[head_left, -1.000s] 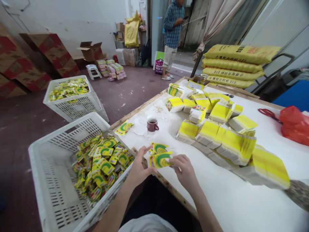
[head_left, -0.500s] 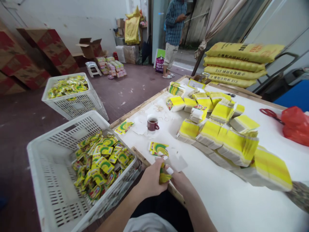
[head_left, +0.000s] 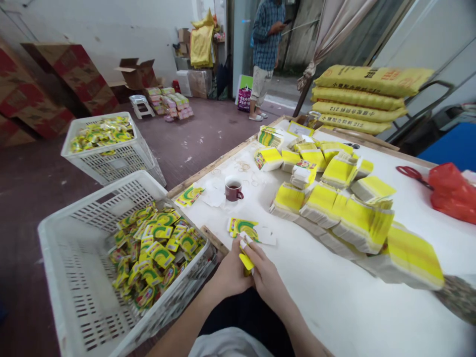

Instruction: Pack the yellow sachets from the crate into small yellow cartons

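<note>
My left hand (head_left: 231,271) and my right hand (head_left: 265,271) meet at the table's near edge, both closed around a small yellow packet (head_left: 246,261). White coverings show on some fingertips. Just beyond the fingers, flat yellow-green packaging (head_left: 242,228) lies on the white table (head_left: 312,292), with a white paper piece (head_left: 267,235) beside it. Farther off stands a dark red mug (head_left: 234,190) with dark liquid. Left of it lies another yellow-green piece (head_left: 190,195). Rows of yellow-topped stacks (head_left: 329,203) stand to the right.
A white crate (head_left: 70,277) of small packets is at the left, a second crate (head_left: 111,161) behind it. Red scissors (head_left: 411,172) and a red bag (head_left: 451,193) lie at the right. Yellow sacks (head_left: 359,101) are piled behind the table. A person (head_left: 266,49) stands at the back.
My right hand has turned and moved up and left over the packet, closer against my left hand. The white paper beyond the fingers is more exposed. The whole view has shifted slightly.
</note>
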Demonstrator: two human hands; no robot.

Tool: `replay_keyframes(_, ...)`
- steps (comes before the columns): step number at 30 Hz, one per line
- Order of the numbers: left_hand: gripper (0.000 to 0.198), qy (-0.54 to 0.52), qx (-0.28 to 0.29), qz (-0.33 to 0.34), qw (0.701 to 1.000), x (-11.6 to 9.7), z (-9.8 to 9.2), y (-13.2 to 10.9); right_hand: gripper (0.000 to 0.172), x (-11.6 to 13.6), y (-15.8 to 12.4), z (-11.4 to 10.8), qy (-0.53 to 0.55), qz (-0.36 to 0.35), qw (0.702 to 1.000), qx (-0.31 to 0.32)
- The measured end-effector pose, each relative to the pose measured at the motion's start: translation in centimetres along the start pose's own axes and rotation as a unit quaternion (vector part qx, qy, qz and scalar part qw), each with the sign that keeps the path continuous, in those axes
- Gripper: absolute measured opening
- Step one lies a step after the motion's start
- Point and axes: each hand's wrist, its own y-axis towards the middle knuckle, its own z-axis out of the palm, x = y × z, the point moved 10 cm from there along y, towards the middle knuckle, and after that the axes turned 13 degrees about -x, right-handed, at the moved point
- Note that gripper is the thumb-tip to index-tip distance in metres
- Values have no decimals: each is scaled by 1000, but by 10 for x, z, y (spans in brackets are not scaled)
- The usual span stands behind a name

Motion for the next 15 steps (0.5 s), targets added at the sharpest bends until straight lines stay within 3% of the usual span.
replay_keyframes(5,63,159,-36,61,985,-4,-14,0,57,-12,3,-15,-66,-20,996,-54)
replay_keyframes(9,55,202,0,54,978,-6,-21,1,53,-6,5,-3,-90,-21,995,43)
replay_keyframes(15,74,192,55,39,979,-4,-23,1,39,16,17,-9,-87,-33,985,146)
